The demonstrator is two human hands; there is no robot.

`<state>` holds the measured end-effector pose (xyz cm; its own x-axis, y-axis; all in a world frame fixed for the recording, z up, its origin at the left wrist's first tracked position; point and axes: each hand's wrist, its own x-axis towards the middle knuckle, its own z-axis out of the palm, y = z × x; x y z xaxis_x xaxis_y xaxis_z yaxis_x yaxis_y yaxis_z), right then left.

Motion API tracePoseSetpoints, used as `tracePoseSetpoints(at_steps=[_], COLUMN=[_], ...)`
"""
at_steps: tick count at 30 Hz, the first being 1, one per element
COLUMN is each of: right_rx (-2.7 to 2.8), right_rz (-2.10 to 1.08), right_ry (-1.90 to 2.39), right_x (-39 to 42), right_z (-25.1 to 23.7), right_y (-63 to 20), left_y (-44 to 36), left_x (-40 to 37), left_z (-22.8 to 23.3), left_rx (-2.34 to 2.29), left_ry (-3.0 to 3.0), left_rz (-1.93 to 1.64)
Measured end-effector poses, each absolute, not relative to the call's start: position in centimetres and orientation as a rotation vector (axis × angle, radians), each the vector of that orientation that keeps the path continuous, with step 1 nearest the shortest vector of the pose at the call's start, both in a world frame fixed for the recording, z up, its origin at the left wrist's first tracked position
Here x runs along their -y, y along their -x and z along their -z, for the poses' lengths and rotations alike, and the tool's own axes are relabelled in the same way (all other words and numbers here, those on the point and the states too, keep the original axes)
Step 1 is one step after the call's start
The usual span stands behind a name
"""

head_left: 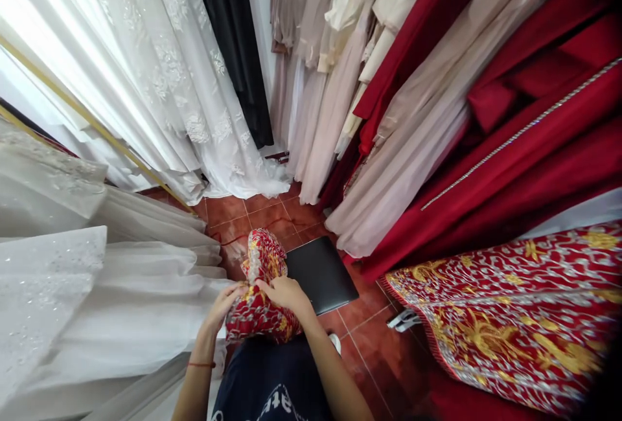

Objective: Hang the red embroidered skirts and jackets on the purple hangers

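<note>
1. At the far left, white lace and tulle gowns (pixel 146 84) hang close together from above, their skirts spreading onto the floor; hung high, the long fabric drapes without folding.
2. The left hand (pixel 224 304), a thin red thread bracelet (pixel 201 364) on its wrist, is closed on the near edge of a bunched red cloth with gold and silver embroidery (pixel 260 291); the fingers pinch the fabric, so the bundle sits gathered against the person's body above the dark shirt (pixel 272 382).
3. The right hand (pixel 284 293) grips the same cloth from above, fingers curled into its folds; between the two hands the upper part of the bundle stands up and stays off the floor.
4. Just beyond the cloth, a flat black rectangular board (pixel 323 273) lies on the red-brown tiled floor (pixel 369 343).
5. Farther right, beige and cream dresses (pixel 335 84) and plain deep-red gowns (pixel 534 149) hang in a row; at the lower right a red garment with matching gold embroidery (pixel 525 311) lies spread out flat, its pattern fully visible.
</note>
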<state>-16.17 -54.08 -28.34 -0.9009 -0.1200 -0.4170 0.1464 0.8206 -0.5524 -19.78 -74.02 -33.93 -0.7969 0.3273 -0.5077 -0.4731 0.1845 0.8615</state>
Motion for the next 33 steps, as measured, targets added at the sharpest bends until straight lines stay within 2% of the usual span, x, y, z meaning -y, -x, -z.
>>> tracePoseSetpoints(at_steps=[7, 13, 16, 18, 21, 24, 28, 33], right_rx=[-2.644, -2.612, -2.645, -2.705, -2.794, -2.855, -2.984, -3.218], right_rz=[1.013, 1.297, 1.459, 1.609, 1.909, 2.086, 2.065, 1.741], right_ry=[-0.509, -0.532, -0.51, -0.453, -0.374, -0.524, -0.894, -1.187], right_x=[51.1, 45.6, 45.3, 45.2, 44.3, 42.9, 40.5, 35.5], right_z=[24.3, 26.4, 25.7, 24.0, 20.7, 18.3, 17.1, 17.3], right_y=[15.2, 13.2, 11.3, 9.8, 7.4, 5.2, 2.2, -2.2], left_y=[16.9, 14.1, 16.9, 19.3, 21.4, 21.1, 21.1, 21.5], left_x=[66.0, 62.7, 63.8, 64.4, 64.3, 62.9, 59.2, 52.2], left_z=[29.9, 29.0, 27.9, 27.4, 27.4, 27.6, 25.6, 19.8], left_rx=[-2.058, -2.029, -2.093, -2.358, -2.737, -2.966, -3.191, -3.057], left_ry=[-0.645, -0.981, -0.98, -0.953, -1.135, -1.097, -0.926, -1.152], left_rz=[-1.632, -1.447, -1.565, -1.701, -1.413, -1.084, -1.393, -1.714])
